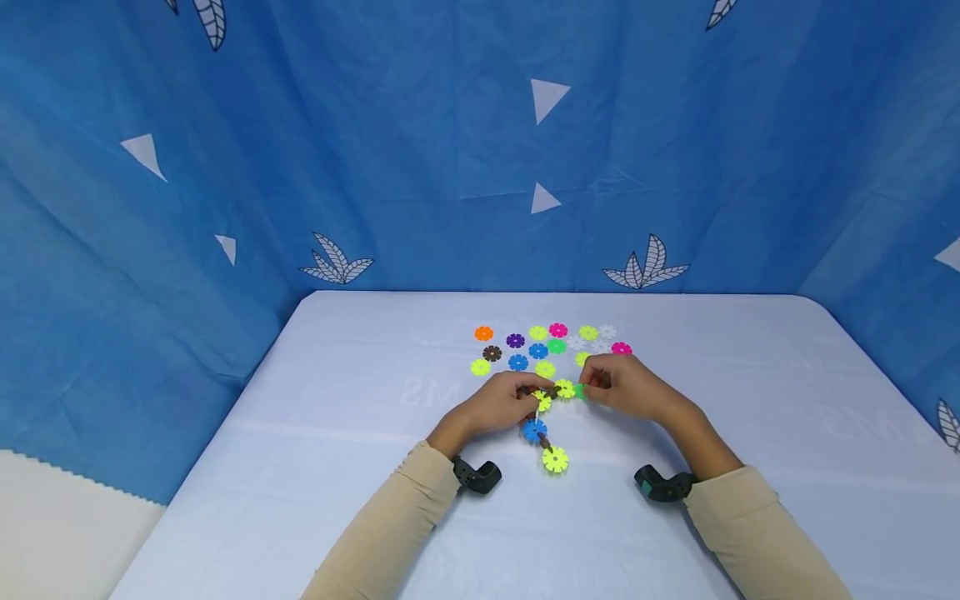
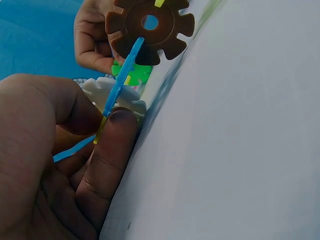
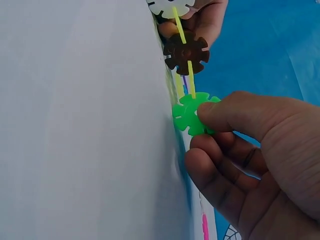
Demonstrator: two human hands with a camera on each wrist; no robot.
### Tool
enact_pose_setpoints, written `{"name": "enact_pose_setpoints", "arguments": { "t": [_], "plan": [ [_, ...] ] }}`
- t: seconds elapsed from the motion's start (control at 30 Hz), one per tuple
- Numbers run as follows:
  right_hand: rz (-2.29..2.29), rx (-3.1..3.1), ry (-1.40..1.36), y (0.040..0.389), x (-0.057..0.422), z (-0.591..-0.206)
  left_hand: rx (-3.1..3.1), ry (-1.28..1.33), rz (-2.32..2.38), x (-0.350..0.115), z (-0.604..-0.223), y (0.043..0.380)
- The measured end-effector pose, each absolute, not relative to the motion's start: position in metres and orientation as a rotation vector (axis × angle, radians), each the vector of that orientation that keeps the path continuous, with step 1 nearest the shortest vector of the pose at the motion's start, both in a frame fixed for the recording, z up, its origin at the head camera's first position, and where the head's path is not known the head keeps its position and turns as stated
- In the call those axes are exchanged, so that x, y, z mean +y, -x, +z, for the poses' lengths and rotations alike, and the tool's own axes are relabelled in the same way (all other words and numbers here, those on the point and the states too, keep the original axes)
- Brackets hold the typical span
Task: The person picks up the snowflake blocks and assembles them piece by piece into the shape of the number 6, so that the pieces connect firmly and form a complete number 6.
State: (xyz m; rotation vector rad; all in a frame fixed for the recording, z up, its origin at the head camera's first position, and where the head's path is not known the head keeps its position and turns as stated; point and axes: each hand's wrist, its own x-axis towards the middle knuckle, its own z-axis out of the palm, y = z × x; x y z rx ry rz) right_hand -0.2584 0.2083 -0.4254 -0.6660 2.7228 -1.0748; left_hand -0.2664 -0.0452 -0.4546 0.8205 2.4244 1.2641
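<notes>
A chain of slotted snowflake discs spans both hands. My left hand pinches the chain near a yellow disc; a white disc and a brown disc are close by in the left wrist view. Between thumb and fingers, my right hand holds a green disc at the chain's right end. A yellow disc, edge-on in the right wrist view, reaches from a brown disc to the green rim. From my left hand, a blue disc and a yellow end disc extend toward me.
Loose discs lie spread beyond the hands, among them an orange disc, a purple disc, a pink disc and several yellow, blue and white ones. The white tabletop ends at a blue curtain.
</notes>
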Motion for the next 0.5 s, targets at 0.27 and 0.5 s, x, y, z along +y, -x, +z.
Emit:
{"name": "enact_pose_setpoints", "arguments": {
  "t": [0.27,0.5],
  "plan": [
    [-1.100,2.712,0.694,0.2578,0.2104,-0.4259,2.309,-0.786,1.356,-0.0457,-0.4548,0.2656],
    [-1.094,2.711,0.754,0.2587,0.2097,-0.4266,2.216,-0.779,1.471,-0.0449,-0.4551,0.2660]
  ]
}}
